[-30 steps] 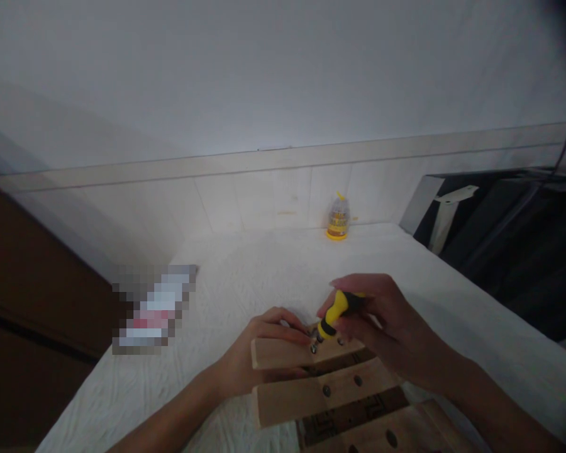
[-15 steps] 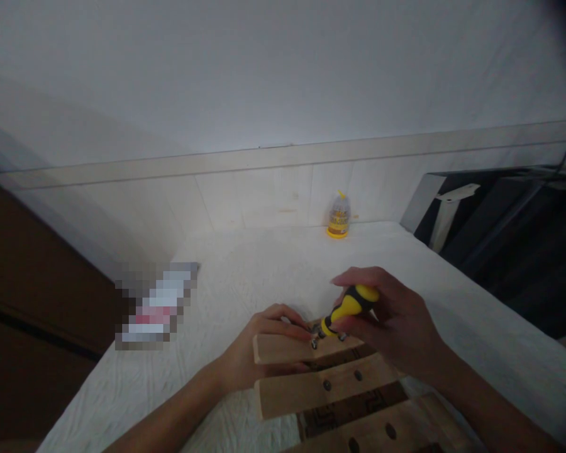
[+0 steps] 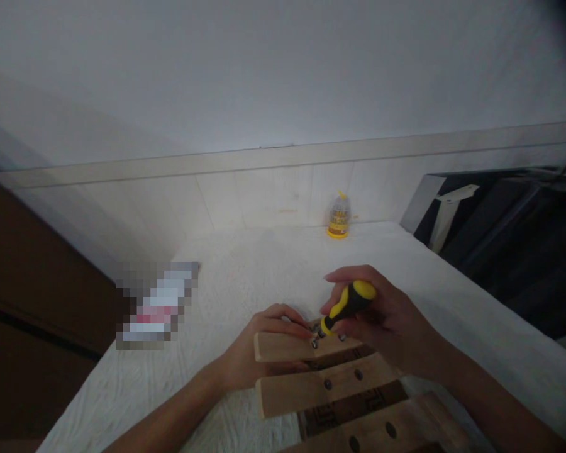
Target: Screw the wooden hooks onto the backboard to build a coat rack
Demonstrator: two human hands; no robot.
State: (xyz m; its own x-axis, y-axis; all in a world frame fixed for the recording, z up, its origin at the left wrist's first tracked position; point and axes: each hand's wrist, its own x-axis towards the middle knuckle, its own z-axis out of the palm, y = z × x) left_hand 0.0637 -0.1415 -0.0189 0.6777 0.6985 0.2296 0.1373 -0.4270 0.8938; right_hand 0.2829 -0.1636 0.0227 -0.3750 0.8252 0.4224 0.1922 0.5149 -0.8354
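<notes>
A yellow-and-black screwdriver (image 3: 351,303) is gripped in my right hand (image 3: 396,321), its handle tilted up to the right. Its tip meets a screw (image 3: 314,343) in the farthest slat (image 3: 283,347) of a slatted wooden piece. My left hand (image 3: 259,340) is wrapped round that slat, fingers on top near the screw and the rest reaching beneath. A second screw head (image 3: 342,337) shows beside the tool. Nearer slats (image 3: 292,395) have dark round screw holes or heads, and darker patterned wood (image 3: 330,412) lies under them.
A white cloth (image 3: 245,270) covers the work surface. At the back stands a clear bottle with a yellow base (image 3: 338,217), against the pale wall. A blurred-out flat item (image 3: 158,305) lies left; a dark panel with a white bracket (image 3: 446,217) leans right.
My right hand has turned slightly and its fingers have shifted left along the screwdriver handle. The left hand and the slats hold almost still.
</notes>
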